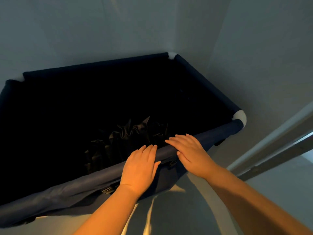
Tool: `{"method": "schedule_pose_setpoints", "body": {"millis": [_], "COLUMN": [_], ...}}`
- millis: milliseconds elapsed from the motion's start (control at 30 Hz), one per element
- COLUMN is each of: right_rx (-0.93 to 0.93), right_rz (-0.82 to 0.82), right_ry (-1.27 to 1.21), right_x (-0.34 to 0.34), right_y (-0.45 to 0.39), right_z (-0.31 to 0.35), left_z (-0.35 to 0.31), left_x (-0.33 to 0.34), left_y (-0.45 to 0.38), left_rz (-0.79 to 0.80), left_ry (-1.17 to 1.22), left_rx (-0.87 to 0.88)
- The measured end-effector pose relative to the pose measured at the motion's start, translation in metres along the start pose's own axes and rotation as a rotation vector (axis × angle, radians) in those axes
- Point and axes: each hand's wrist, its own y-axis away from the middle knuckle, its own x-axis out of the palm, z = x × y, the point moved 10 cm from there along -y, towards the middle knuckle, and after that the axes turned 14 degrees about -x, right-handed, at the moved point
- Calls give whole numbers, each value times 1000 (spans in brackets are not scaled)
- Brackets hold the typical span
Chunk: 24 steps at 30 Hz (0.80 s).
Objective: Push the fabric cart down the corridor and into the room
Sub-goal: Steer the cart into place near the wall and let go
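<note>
A dark navy fabric cart (pixel 218 131) with white corner joints fills the left and middle of the view, seen from above. Both hands lie side by side on its near rim. My left hand (pixel 140 168) rests palm down on the rim, fingers straight and reaching over the edge. To its right, my right hand (pixel 189 153) lies flat on the same rim, fingers stretched inward and thumb tucked at the near side. Neither hand is curled around the bar. Crumpled dark shiny fabric (pixel 128 136) lies in the bottom of the cart; the rest of the inside is too dark to make out.
Pale walls stand close behind and to the right of the cart, whose far corner (pixel 171 55) sits in the wall corner. A door frame or door edge (pixel 271 150) runs diagonally at the right. Light grey floor (pixel 194 200) shows below my arms.
</note>
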Motion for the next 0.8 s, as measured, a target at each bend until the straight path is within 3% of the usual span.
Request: {"method": "schedule_pose_setpoints", "body": {"millis": [433, 800], "right_rx": [87, 38], "right_rz": [-42, -103], "right_ry": [34, 52], "right_x": [-55, -56], "right_y": [53, 38], "right_z": [-140, -158], "left_z": [-122, -120], "left_x": [36, 48], "left_y": [-93, -123], "left_rz": [-61, -70], "left_ry": [-15, -111], "left_rx": [88, 150]}}
